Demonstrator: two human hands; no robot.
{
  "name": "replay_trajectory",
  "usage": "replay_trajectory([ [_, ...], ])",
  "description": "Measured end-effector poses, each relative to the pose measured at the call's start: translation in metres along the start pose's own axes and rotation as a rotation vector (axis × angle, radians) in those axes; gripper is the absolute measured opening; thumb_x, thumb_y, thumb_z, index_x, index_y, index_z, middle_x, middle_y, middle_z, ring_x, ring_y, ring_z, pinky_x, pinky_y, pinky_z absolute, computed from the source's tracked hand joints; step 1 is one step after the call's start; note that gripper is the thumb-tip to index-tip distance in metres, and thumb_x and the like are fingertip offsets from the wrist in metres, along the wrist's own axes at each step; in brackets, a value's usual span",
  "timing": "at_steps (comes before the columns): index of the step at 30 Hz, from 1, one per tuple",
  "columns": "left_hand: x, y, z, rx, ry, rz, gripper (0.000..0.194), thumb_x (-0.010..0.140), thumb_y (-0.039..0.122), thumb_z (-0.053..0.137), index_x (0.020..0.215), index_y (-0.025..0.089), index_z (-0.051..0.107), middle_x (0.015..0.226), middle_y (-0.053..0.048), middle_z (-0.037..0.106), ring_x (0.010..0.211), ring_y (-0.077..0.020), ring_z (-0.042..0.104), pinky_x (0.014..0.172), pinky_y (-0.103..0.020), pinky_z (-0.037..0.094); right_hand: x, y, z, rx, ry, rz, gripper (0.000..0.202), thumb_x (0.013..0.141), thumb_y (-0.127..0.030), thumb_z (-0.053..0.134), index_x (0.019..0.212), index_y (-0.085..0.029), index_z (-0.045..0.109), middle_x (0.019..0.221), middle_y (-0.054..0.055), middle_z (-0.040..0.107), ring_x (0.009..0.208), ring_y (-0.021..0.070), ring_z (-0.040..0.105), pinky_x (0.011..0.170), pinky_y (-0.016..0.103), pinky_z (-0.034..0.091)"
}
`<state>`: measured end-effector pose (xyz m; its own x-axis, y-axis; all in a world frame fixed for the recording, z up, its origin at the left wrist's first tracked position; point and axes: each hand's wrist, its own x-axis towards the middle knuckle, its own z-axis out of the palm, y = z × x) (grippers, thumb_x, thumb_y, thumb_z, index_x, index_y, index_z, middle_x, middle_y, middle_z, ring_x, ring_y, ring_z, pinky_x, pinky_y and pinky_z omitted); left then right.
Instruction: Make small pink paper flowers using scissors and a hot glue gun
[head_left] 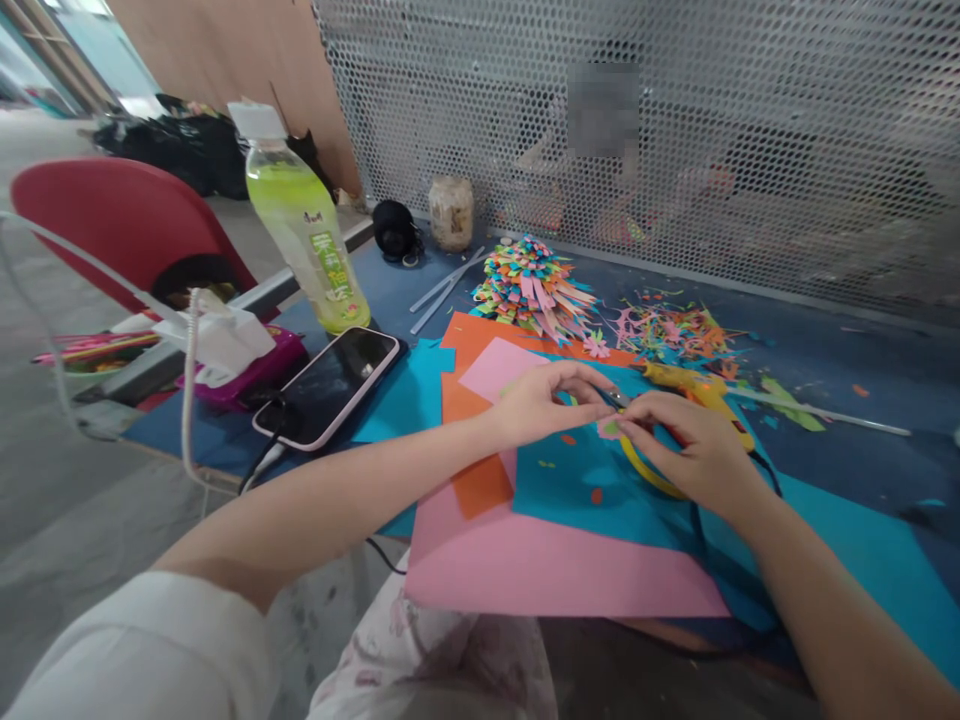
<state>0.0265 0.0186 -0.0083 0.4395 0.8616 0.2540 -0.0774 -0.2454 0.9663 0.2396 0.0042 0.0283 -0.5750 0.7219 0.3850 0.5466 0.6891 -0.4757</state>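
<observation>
My right hand (679, 440) is closed in a pinch on a small pink-and-green paper piece (609, 428). Beside it, my left hand (551, 402) has thumb and fingers drawn together close to the same piece; what they grip is hidden. A dark metal tip (616, 397) shows between the two hands. Under my right hand lies a yellow loop (646, 470), perhaps a scissors handle, partly covered. Both hands are above a blue paper sheet (555, 490) scattered with small scraps.
Pink paper (555, 570) and orange paper (480, 490) lie underneath. Nearby are a yellow glue gun (701, 392), a glue stick (832, 410), a fringed paper cone (529, 290) and paper shreds (682, 330). To the left stand a phone (330, 385) and a drink bottle (307, 230). Mesh (465, 90) rises behind.
</observation>
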Motion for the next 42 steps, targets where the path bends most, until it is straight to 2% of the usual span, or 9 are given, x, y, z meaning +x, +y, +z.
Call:
replay_trajectory([
  [5, -0.0003, 0.0005, 0.0004, 0.006, 0.001, -0.006, 0.034, 0.086, 0.035, 0.073, 0.113, 0.014, 0.069, 0.091, -0.007, 0.074, 0.082, -0.0135, 0.07, 0.059, -0.018, 0.049, 0.0002, 0.0006, -0.0004, 0.008, -0.005, -0.008, 0.016, 0.095, -0.029, 0.058, 0.082, -0.026, 0.067, 0.071, 0.001, 0.066, 0.064, 0.0166, 0.062, 0.058, 0.031, 0.048],
  [12, 0.0012, 0.0004, 0.0005, 0.006, 0.037, 0.031, 0.03, 0.084, 0.031, 0.075, 0.107, 0.013, 0.069, 0.096, -0.009, 0.074, 0.085, -0.0134, 0.069, 0.069, -0.021, 0.053, 0.0009, 0.0001, -0.0003, 0.004, -0.004, 0.001, 0.019, 0.096, -0.035, 0.057, 0.081, -0.027, 0.064, 0.073, 0.003, 0.068, 0.066, 0.0188, 0.064, 0.058, 0.033, 0.05],
  [14, 0.0015, -0.0001, 0.0004, -0.002, 0.031, 0.043, 0.029, 0.084, 0.03, 0.075, 0.106, 0.013, 0.069, 0.099, -0.009, 0.074, 0.085, -0.0131, 0.069, 0.07, -0.022, 0.053, 0.001, -0.0001, -0.0002, 0.006, 0.0, -0.004, 0.019, 0.096, -0.033, 0.057, 0.08, -0.027, 0.064, 0.072, 0.003, 0.067, 0.065, 0.0179, 0.063, 0.057, 0.032, 0.05],
  [20, 0.0001, -0.0002, -0.0001, 0.007, 0.021, -0.012, 0.036, 0.085, 0.038, 0.074, 0.11, 0.014, 0.068, 0.088, -0.007, 0.072, 0.08, -0.0132, 0.068, 0.058, -0.018, 0.048, 0.0006, 0.0004, 0.0, -0.003, 0.002, -0.007, 0.016, 0.094, -0.028, 0.058, 0.08, -0.026, 0.065, 0.071, 0.002, 0.066, 0.064, 0.0168, 0.062, 0.057, 0.031, 0.049],
  [33, 0.0018, -0.001, -0.0005, 0.007, 0.015, 0.033, 0.031, 0.084, 0.032, 0.074, 0.109, 0.013, 0.068, 0.092, -0.008, 0.073, 0.084, -0.0144, 0.069, 0.068, -0.022, 0.053, -0.0006, 0.0006, -0.0014, -0.018, -0.016, -0.021, 0.014, 0.095, -0.025, 0.058, 0.083, -0.027, 0.065, 0.07, 0.001, 0.064, 0.064, 0.0159, 0.06, 0.058, 0.03, 0.048],
  [37, 0.0023, -0.0017, 0.0002, -0.021, 0.024, 0.032, 0.032, 0.083, 0.031, 0.075, 0.108, 0.012, 0.067, 0.088, -0.007, 0.073, 0.081, -0.0141, 0.069, 0.064, -0.021, 0.051, 0.0001, 0.0009, -0.001, -0.029, -0.006, -0.05, 0.013, 0.095, -0.025, 0.058, 0.083, -0.026, 0.064, 0.07, 0.001, 0.064, 0.063, 0.0155, 0.06, 0.058, 0.03, 0.049],
  [42, 0.0013, -0.0016, 0.0002, -0.03, 0.036, 0.05, 0.033, 0.083, 0.03, 0.075, 0.108, 0.011, 0.066, 0.086, -0.006, 0.071, 0.081, -0.0138, 0.068, 0.07, -0.024, 0.054, 0.001, 0.0007, -0.001, -0.035, 0.003, -0.078, 0.013, 0.094, -0.023, 0.059, 0.083, -0.024, 0.065, 0.072, 0.001, 0.066, 0.064, 0.0157, 0.062, 0.059, 0.029, 0.05],
])
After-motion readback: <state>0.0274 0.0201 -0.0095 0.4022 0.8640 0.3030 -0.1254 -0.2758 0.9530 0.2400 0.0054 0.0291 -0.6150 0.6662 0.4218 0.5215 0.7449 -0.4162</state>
